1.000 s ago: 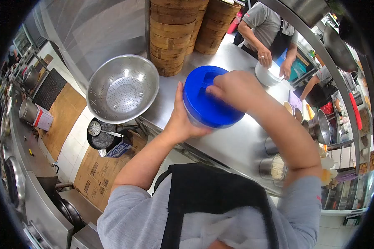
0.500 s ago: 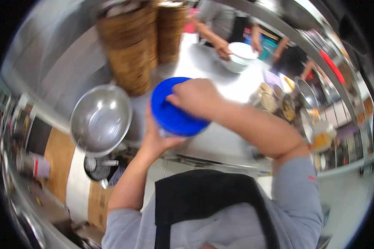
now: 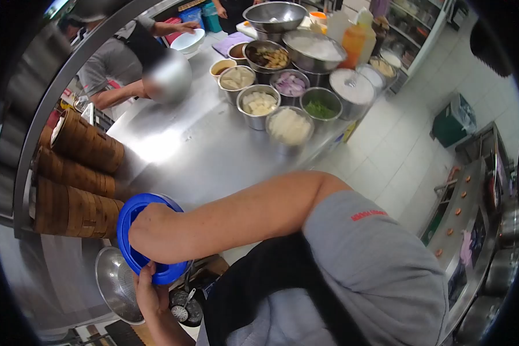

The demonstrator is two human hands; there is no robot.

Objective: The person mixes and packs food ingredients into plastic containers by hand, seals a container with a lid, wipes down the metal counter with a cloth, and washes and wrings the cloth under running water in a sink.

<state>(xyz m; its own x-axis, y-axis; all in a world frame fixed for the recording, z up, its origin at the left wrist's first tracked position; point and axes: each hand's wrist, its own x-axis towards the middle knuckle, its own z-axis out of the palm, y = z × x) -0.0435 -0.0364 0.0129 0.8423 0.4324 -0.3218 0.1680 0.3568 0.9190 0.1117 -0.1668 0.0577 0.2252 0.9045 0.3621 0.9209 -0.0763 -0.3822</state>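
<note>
A round blue lid (image 3: 124, 230) with a raised rim is at the lower left, tilted on edge to my view. A pale container edge (image 3: 173, 203) shows behind it. My left hand (image 3: 147, 288) grips it from below, thumb against the blue rim. My right hand (image 3: 153, 230) is bent over the middle of the lid, inside the rim. The back of that hand and the wrist hide its fingers and whatever they touch. Beside my left hand, a perforated metal bowl (image 3: 112, 282) is partly covered.
Stacked bamboo steamers (image 3: 75, 207) stand left of the lid. Across the steel table (image 3: 213, 167) are several metal tubs, including chopped greens (image 3: 321, 109) and sliced purple onion (image 3: 290, 85). At upper left, a co-worker's hand (image 3: 137, 89) touches a blurred grey round shape; a white bowl (image 3: 188, 41) is nearby.
My view has swung right, bringing the ingredient tubs and floor into sight. The blue lid now appears lower and further left, more tilted. Both hands have stayed at it.
</note>
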